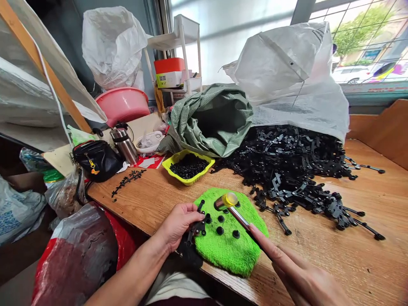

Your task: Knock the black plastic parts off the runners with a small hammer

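My left hand (180,223) pinches a black jointed plastic part (198,227) at the left edge of a bright green towel (219,253). Part of that piece hangs over the table's front edge. In my right hand (293,265) is a mallet (239,217) with a metal shaft and a yellow-tipped head, the index finger stretched along the handle. The mallet head is over the towel, to the right of the black part. Several round black pegs (219,230) stand on the towel between my hands.
A large heap of black linkages (287,161) spills from a white sack (296,63) at the right. Behind the towel are a yellow basket (191,180) of small black pieces and a green woven sack (219,91). A steel bottle (125,145) and black bag (95,159) stand left.
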Available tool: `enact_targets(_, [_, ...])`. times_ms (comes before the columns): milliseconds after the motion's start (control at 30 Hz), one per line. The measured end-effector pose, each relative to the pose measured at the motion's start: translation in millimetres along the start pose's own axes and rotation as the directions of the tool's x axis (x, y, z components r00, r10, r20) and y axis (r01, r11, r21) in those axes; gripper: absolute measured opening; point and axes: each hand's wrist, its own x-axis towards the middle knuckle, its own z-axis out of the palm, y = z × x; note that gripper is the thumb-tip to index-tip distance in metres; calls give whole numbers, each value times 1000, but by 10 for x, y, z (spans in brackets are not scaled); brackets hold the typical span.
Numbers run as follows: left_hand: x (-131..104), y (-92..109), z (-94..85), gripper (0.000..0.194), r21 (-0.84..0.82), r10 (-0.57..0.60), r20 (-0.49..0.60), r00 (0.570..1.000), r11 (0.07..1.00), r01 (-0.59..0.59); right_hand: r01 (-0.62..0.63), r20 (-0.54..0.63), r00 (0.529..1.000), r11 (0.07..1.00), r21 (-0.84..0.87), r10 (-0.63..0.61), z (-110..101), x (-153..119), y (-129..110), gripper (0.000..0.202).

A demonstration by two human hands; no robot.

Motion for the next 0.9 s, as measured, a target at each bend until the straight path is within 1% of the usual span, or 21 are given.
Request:
enact_targets(67, [0,10,9,23,3,5,-2,1000,1000,-5,20,42,999,999,-42,-18,-31,63,-52,57])
enact_targets(167, [5,36,23,21,28,-3,12,1000,1000,3,6,118,993,988,-157,12,-4,113,-67,65])
enact_targets(200, [9,44,24,21,37,-7,17,1000,999,6,1,128,992,981,-192,24,22,115,-57,66])
enact_targets(233, [14,49,23,21,45,-10,21,1000,999,9,-6,121,992,975,-224,34,52,111,-43,67])
enact_targets(333, [36,46,7,22,50,-12,29,1000,999,10,-41,54,997,958,-283,58,132,79,-3,67])
enact_targets(467, [59,23,-16,19,64,-20,46,999,998,17,-65,6,997,941,-333,72,167,67,4,68])
enact_targets(600, [54,23,-18,19,79,-25,38,999,997,21,-58,41,996,951,-305,74,148,110,-8,68])
enact_targets(767, [42,39,-21,18,115,-18,47,999,993,13,-6,149,988,976,-219,39,42,152,-22,69])
enact_targets(833, [46,37,-24,19,130,-22,45,999,991,16,-22,140,989,984,-175,47,5,161,-31,65])
enact_targets(900, [55,30,-27,20,138,-18,41,999,990,12,-55,155,985,985,-164,81,2,168,-35,63])
